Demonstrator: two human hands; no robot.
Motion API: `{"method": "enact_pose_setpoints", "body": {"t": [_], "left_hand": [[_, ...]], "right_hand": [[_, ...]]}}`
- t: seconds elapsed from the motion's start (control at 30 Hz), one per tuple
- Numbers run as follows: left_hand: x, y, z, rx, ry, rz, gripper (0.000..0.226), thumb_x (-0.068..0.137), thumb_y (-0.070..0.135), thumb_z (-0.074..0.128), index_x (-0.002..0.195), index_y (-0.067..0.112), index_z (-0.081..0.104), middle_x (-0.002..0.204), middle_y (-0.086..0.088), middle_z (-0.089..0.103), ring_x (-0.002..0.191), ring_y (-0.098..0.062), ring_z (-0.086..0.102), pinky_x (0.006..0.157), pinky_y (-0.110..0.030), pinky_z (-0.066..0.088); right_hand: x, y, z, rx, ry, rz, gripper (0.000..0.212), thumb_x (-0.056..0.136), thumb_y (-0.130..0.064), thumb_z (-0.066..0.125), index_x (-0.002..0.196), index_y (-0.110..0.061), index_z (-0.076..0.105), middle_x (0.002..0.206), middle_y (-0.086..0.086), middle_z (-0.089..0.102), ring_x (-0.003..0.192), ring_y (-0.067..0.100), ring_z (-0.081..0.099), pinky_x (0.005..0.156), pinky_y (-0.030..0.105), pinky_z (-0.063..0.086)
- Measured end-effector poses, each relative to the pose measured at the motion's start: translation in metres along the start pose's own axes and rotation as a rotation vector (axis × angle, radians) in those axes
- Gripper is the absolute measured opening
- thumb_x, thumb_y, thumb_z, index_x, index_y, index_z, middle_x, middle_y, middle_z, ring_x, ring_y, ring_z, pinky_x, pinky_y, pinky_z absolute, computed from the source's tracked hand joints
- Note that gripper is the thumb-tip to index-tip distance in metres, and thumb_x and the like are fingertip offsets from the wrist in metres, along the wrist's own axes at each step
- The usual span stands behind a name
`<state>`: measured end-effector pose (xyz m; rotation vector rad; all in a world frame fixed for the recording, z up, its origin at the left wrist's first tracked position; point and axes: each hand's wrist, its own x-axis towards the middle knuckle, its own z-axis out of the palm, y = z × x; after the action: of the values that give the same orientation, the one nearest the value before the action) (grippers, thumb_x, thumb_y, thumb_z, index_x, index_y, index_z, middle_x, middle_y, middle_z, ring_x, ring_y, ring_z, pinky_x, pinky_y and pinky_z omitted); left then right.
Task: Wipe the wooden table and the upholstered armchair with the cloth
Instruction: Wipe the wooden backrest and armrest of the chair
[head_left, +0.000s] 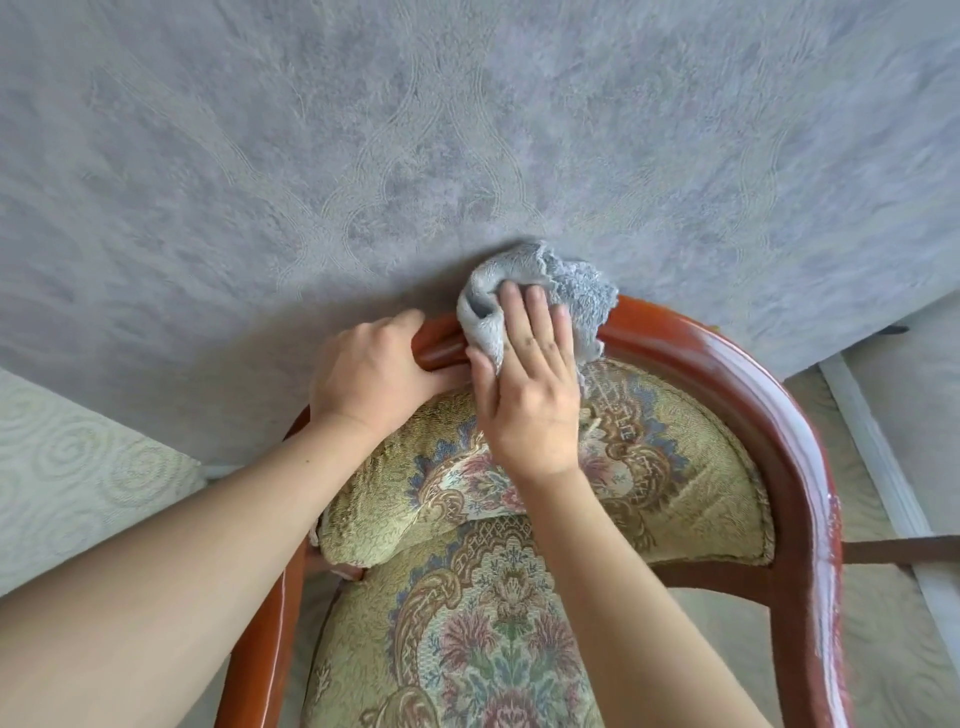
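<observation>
— Cloth?
— Bunched on the armchair top rail, by the wall; right hand presses it, fingers straight and together.
— Left hand?
— Grips the rail just beside, fingers curled over it.

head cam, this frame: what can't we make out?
- Wooden table: not in the head view at all.
- Top rail of the armchair: its middle is hidden under the cloth and the right hand.
- Left hand: fingertips curl over the rail, out of sight.
- Chair legs and seat front: cut off by the bottom edge.
- Left armrest: mostly behind the left forearm.
</observation>
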<state>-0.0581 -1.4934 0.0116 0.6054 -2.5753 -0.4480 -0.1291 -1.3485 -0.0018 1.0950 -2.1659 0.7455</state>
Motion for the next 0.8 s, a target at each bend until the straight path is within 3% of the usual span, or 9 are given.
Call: {"method": "enact_pose_setpoints", "body": {"t": [0.07,0.17,0.23,0.37,0.43,0.53,0.63,0.73,0.8], "left_hand": [[0.0,-0.002,-0.001,-0.011,-0.014,0.0,0.076,0.061,0.09,0.049,0.082,0.019,0.067,0.073,-0.009,0.073,0.064,-0.034,0.07,0.055,-0.035,0.055],[-0.001,-0.004,-0.002,-0.063,-0.051,0.006,0.084,0.061,0.095,0.05,0.101,0.024,0.073,0.083,-0.001,0.076,0.071,-0.025,0.072,0.063,-0.039,0.061],[-0.001,-0.004,-0.003,-0.076,-0.045,0.017,0.083,0.062,0.093,0.054,0.105,0.024,0.073,0.086,0.0,0.077,0.073,-0.024,0.072,0.064,-0.038,0.061],[-0.001,-0.002,-0.002,-0.065,-0.041,-0.014,0.082,0.061,0.093,0.053,0.105,0.027,0.072,0.085,0.002,0.076,0.073,-0.024,0.072,0.06,-0.036,0.061],[-0.002,-0.001,0.0,-0.078,-0.019,-0.018,0.081,0.061,0.092,0.054,0.103,0.026,0.073,0.083,0.002,0.076,0.072,-0.024,0.072,0.058,-0.034,0.059],[-0.003,-0.001,0.001,-0.067,0.008,-0.008,0.081,0.061,0.093,0.054,0.1,0.025,0.074,0.08,0.002,0.076,0.069,-0.024,0.072,0.055,-0.03,0.056],[-0.003,0.0,0.001,-0.061,0.005,-0.014,0.082,0.06,0.095,0.053,0.1,0.026,0.073,0.08,0.003,0.076,0.069,-0.022,0.071,0.059,-0.033,0.059],[-0.004,0.003,-0.002,-0.058,0.023,-0.023,0.078,0.059,0.092,0.057,0.099,0.027,0.074,0.08,0.001,0.076,0.07,-0.025,0.072,0.063,-0.033,0.059],[-0.004,0.005,-0.005,-0.064,0.032,-0.011,0.078,0.059,0.091,0.061,0.099,0.026,0.074,0.08,-0.001,0.077,0.07,-0.026,0.073,0.064,-0.033,0.057]], "right_hand": [[0.002,0.022,-0.011,-0.049,-0.027,-0.123,0.045,0.106,-0.029,0.046,0.136,0.003,0.054,0.144,0.012,0.054,0.139,0.029,0.045,0.116,0.049,0.035],[-0.004,0.063,-0.036,-0.129,-0.024,-0.103,0.044,0.107,-0.028,0.044,0.135,0.004,0.056,0.143,0.012,0.054,0.138,0.029,0.045,0.115,0.047,0.036],[-0.017,0.094,-0.057,-0.231,-0.001,0.055,0.046,0.108,-0.027,0.038,0.132,0.006,0.057,0.14,0.017,0.056,0.136,0.032,0.047,0.117,0.046,0.034],[-0.049,0.142,-0.101,-0.261,0.032,0.629,0.052,0.105,-0.028,0.03,0.121,0.01,0.06,0.13,0.025,0.06,0.129,0.035,0.049,0.112,0.051,0.037],[-0.055,0.14,-0.103,-0.219,0.08,0.756,0.052,0.104,-0.029,0.028,0.12,0.009,0.06,0.131,0.024,0.059,0.132,0.034,0.045,0.115,0.048,0.031],[-0.04,0.107,-0.083,-0.175,0.14,0.838,0.06,0.106,-0.037,0.023,0.136,0.005,0.054,0.151,0.018,0.044,0.148,0.03,0.027,0.123,0.044,0.017],[-0.021,0.061,-0.049,-0.116,0.112,0.679,0.057,0.107,-0.041,0.024,0.145,-0.003,0.041,0.158,0.007,0.025,0.149,0.028,0.016,0.119,0.055,0.025],[-0.005,0.028,-0.026,0.014,0.007,0.366,0.055,0.107,-0.035,0.026,0.139,0.001,0.052,0.153,0.015,0.04,0.147,0.033,0.024,0.124,0.045,0.013],[-0.002,0.031,-0.031,0.01,-0.075,0.21,0.056,0.107,-0.035,0.027,0.139,0.004,0.052,0.15,0.017,0.046,0.145,0.035,0.032,0.123,0.045,0.016]]}}
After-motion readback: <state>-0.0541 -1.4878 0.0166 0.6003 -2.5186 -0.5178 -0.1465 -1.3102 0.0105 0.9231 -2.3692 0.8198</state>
